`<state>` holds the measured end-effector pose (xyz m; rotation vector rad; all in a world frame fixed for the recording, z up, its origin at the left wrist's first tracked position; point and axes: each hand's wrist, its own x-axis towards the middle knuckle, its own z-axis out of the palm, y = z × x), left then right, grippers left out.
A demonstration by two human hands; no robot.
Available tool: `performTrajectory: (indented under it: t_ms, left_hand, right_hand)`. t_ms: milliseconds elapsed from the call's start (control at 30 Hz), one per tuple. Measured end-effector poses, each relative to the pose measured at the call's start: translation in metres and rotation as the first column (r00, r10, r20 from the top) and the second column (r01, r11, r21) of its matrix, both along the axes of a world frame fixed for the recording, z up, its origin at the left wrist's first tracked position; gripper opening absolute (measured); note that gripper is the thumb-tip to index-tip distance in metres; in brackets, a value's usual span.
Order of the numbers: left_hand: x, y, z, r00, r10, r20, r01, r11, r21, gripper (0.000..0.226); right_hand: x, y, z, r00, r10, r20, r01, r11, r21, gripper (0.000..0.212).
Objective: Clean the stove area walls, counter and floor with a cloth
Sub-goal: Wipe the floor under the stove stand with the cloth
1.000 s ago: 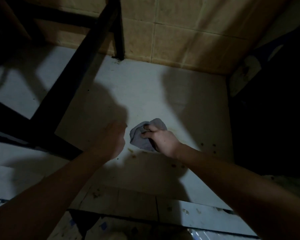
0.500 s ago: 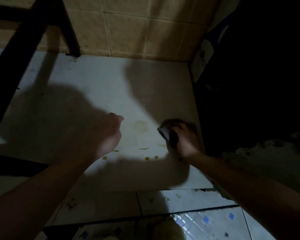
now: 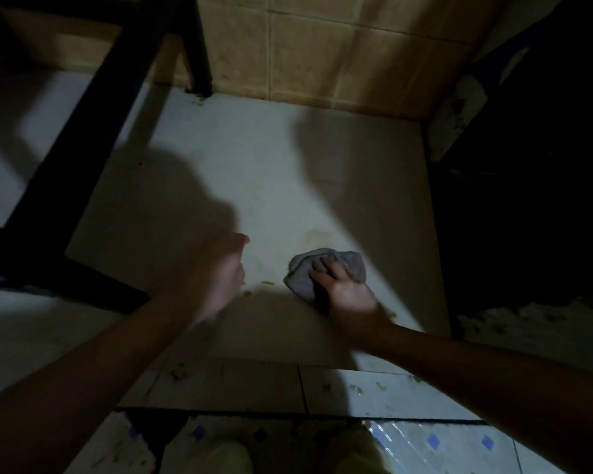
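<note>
Pale and matt, the slab [image 3: 271, 172] you are working on fills most of the view. The tan tiled wall [image 3: 322, 46] closes its far edge, a black frame [image 3: 93, 124] crosses its left side, and an unlit dark mass [image 3: 528, 200] stands along its right edge. Your own shadows cover much of the slab, and that is the first hazard: with so little light you could judge a patch clean when it is only dark, above all at the far right corner and round the frame's foot by the wall. Your left hand [image 3: 216, 271] hangs above the slab near its middle. It is blurred, empty, and its fingers are loosely bent; if you lean on it where you have just wiped, it will probably leave a print. Your right hand [image 3: 348, 290] is clenched on the grey cloth [image 3: 302, 277], which lies bunched on the slab towards the near right. The fingers are hooked over the cloth's near right part, so most of the wad sticks out beyond the fingertips, up and to the left. With such a lopsided hold the loose front may fold under or drag, smearing grease instead of lifting it. Yellowish specks [image 3: 267, 282] lie just to the left of the cloth, between your two hands, and a faint stain [image 3: 317, 237] shows just beyond it. Push from right to left and you may sweep those specks under the frame. Crumbs [image 3: 178, 371] also sit on the strip at the slab's near edge.
</note>
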<state>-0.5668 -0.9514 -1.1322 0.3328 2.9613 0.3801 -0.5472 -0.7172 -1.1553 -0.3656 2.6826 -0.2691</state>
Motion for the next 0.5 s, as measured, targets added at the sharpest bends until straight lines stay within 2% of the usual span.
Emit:
performTrajectory:
  t_ms: [133, 233, 367, 500]
  left_hand:
    - [0.024, -0.024, 0.003, 0.992, 0.105, 0.07, -0.11, 0.991, 0.074, 0.043]
    - [0.038, -0.042, 0.001, 0.986, 0.161, 0.033, -0.163, 0.985, 0.053, 0.036]
    - [0.056, -0.066, -0.004, 0.987, 0.097, 0.128, -0.083, 0.991, -0.108, 0.04]
    - [0.066, -0.073, 0.002, 0.993, 0.086, 0.082, -0.077, 0.99, -0.116, 0.045]
  right_hand:
    - [-0.003, -0.034, -0.002, 0.989, 0.144, 0.02, -0.144, 0.99, -0.004, 0.048]
    - [-0.011, -0.063, 0.002, 0.983, 0.183, 0.023, -0.182, 0.983, -0.039, 0.046]
    - [-0.022, -0.098, 0.008, 0.962, 0.272, 0.005, -0.271, 0.959, -0.082, 0.046]
    - [-0.03, -0.131, 0.006, 0.929, 0.369, 0.021, -0.363, 0.922, -0.136, 0.044]
